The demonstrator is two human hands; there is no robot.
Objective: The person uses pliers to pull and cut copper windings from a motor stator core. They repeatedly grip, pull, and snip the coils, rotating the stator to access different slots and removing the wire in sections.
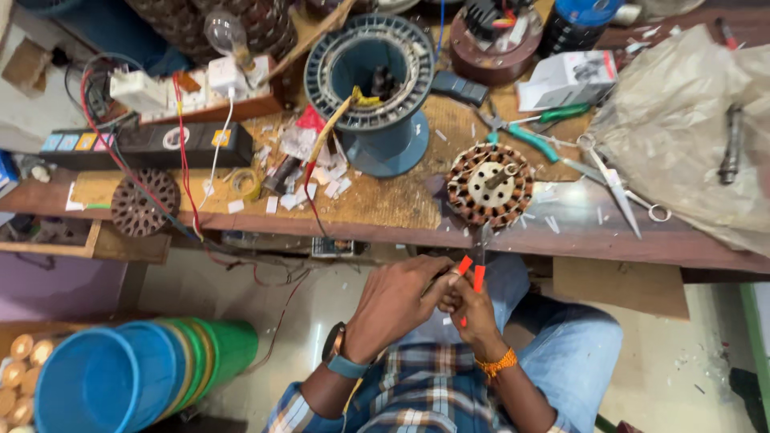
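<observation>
Down low, below the edge of the rough wooden bench (385,204), both hands meet. The left hand (397,301) and right hand (473,309) are curled tight around a small tool with red handles (472,273). Just above it on the bench sits a round motor part wound with shiny copper wire (489,184). Scissors (618,180) and green pliers (533,132) lie near.

the left hand (393,309) and right hand (473,309) press together, hiding most of the orange-handled tool (473,271) between them; its tip is too blurred to tell. the bottom edge cuts off the stacked buckets (120,377) near left.
</observation>
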